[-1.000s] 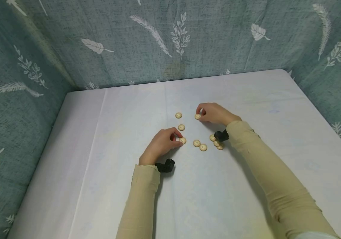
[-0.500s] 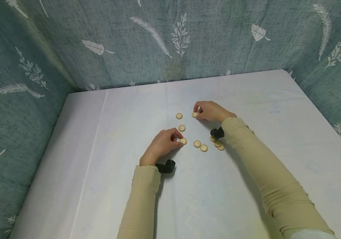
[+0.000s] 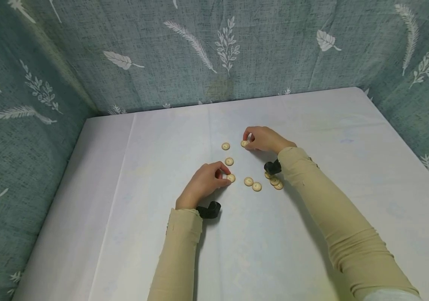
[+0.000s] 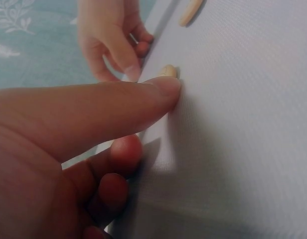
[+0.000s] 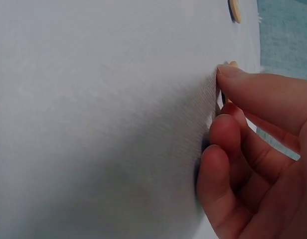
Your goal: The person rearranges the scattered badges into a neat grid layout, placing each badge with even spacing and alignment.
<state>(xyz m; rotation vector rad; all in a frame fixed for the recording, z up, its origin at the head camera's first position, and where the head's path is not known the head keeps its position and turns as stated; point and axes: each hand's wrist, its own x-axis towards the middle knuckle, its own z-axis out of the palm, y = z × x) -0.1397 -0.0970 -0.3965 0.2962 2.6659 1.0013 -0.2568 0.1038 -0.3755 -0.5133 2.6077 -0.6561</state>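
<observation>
Between thumb and index finger, my left hand (image 3: 202, 184) pinches a round cream button (image 3: 231, 178) at the table's surface. Its edge shows past the thumb in the left wrist view. Farther back, my right hand (image 3: 265, 139) pinches another cream button (image 3: 244, 143) by its rim; in the right wrist view the thumb hides most of it. Left of that hand lies a loose button (image 3: 225, 146), with a second button (image 3: 229, 161) a little nearer, above the left fingertips. Two more buttons (image 3: 257, 187) touch each other right of the left hand.
A small overlapping cluster of buttons (image 3: 274, 181) lies below the right wrist, partly covered by the black wrist camera (image 3: 272, 167). A white cloth covers the table (image 3: 154, 146). Teal leaf-patterned curtains (image 3: 184, 83) stand along its back and sides.
The right hand has shifted slightly left and back with its button, toward the two loose buttons. The left hand keeps its pinch in about the same place.
</observation>
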